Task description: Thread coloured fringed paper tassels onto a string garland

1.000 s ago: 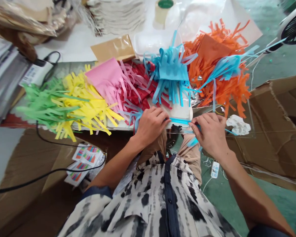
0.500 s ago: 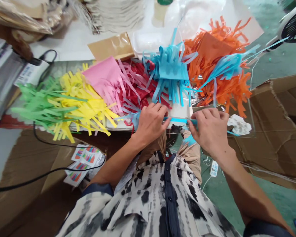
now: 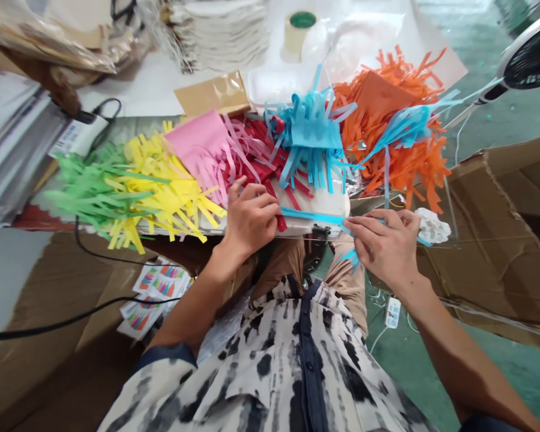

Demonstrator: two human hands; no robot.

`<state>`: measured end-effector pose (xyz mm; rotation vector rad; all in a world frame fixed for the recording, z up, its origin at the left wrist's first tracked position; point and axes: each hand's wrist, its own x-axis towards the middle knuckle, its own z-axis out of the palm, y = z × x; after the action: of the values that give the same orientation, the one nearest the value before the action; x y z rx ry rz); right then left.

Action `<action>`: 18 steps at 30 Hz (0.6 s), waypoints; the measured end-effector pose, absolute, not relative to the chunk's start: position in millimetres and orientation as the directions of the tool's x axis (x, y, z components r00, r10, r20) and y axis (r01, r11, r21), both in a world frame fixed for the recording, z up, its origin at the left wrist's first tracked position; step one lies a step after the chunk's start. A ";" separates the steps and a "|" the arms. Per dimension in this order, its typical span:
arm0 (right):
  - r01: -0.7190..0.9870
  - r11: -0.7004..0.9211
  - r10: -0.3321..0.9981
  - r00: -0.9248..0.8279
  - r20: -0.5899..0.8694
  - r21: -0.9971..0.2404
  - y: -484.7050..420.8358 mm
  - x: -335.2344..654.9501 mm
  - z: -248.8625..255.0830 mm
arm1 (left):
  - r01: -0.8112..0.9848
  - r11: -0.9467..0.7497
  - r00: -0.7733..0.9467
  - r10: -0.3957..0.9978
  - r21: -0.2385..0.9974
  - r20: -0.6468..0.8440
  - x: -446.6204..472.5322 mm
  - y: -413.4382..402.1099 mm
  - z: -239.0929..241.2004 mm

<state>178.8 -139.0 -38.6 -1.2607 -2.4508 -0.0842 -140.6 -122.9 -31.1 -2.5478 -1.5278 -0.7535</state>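
A blue paper strip (image 3: pixel 312 216) stretches level between my two hands at the near edge of the table. My left hand (image 3: pixel 248 219) is closed, pinching its left end beside the red fringed paper (image 3: pixel 263 162). My right hand (image 3: pixel 387 246) is closed on its right end, with more blue strips (image 3: pixel 351 257) hanging under the fingers. Behind the strip lies a white block (image 3: pixel 326 201), and beyond that a blue fringed bundle (image 3: pixel 310 135).
Fringed paper piles run across the table: green (image 3: pixel 87 189), yellow (image 3: pixel 162 186), pink (image 3: pixel 198 141), orange (image 3: pixel 400 120). A tape roll (image 3: pixel 297 33) stands at the back. A crumpled white wad (image 3: pixel 432 225), a cardboard box (image 3: pixel 504 240) and a fan (image 3: pixel 528 57) are at right. A black cable (image 3: pixel 85 309) crosses bottom left.
My left hand has slid left along the table edge, away from my right hand, so a longer stretch of blue strip shows between them. My right hand has stayed nearly in place.
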 end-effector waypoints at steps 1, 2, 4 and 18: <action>0.800 0.588 0.779 -0.518 0.353 -0.123 -138.5 178.5 -37.3 | 0.848 -0.504 0.376 0.792 0.167 0.481 -139.3 -123.3 -27.5; 0.808 0.575 0.790 -0.508 0.344 -0.127 -137.7 177.3 -35.8 | 0.836 -0.523 0.385 0.776 0.167 0.500 -134.2 -123.4 -24.4; 0.820 0.557 0.804 -0.493 0.332 -0.130 -135.4 173.8 -33.0 | 0.776 -0.597 0.456 0.753 0.202 0.474 -115.9 -121.8 -21.6; 0.810 0.573 0.791 -0.504 0.347 -0.129 -116.8 154.7 -36.0 | 0.716 -0.674 0.633 0.737 0.182 0.239 -70.9 -99.1 -44.9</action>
<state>154.7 -116.8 -36.0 -1.2995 -2.4403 -0.0713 -70.9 -99.1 -44.9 -2.9014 -1.2924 -0.4759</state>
